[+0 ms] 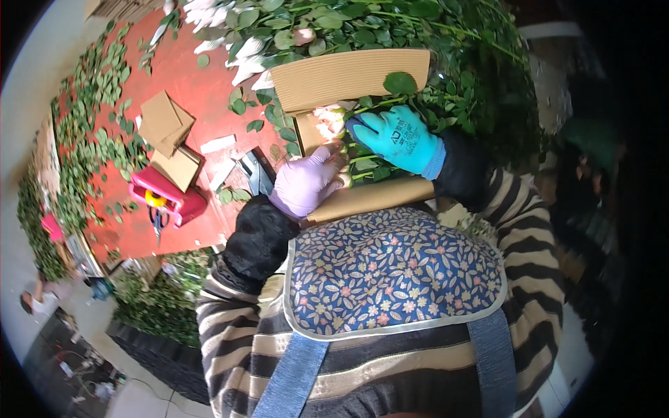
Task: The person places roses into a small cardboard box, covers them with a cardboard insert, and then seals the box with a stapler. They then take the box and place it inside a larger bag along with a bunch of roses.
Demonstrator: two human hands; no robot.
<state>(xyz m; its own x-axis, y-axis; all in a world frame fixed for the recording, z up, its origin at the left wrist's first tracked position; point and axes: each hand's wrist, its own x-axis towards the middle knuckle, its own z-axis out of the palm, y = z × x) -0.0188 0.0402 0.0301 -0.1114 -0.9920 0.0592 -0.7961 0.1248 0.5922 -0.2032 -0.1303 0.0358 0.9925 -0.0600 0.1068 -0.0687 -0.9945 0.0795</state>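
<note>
Left hand (306, 182), lavender-gloved, right at the near side of the pink roses (329, 122), lying in folded cardboard (352, 75) on the red table (187, 59)! Right hand (398, 141), teal-gloved, over the stems (364, 165). Either grip, clenched or loose? Can't tell from here.

A head-worn fisheye view — close above the wearer's apron (394, 279) — faces down onto the red table (212, 83).

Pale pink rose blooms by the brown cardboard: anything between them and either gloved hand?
Nothing visible: the lavender-gloved left hand is close beside the pale pink rose blooms, the turquoise-gloved right hand just to their right.
</note>
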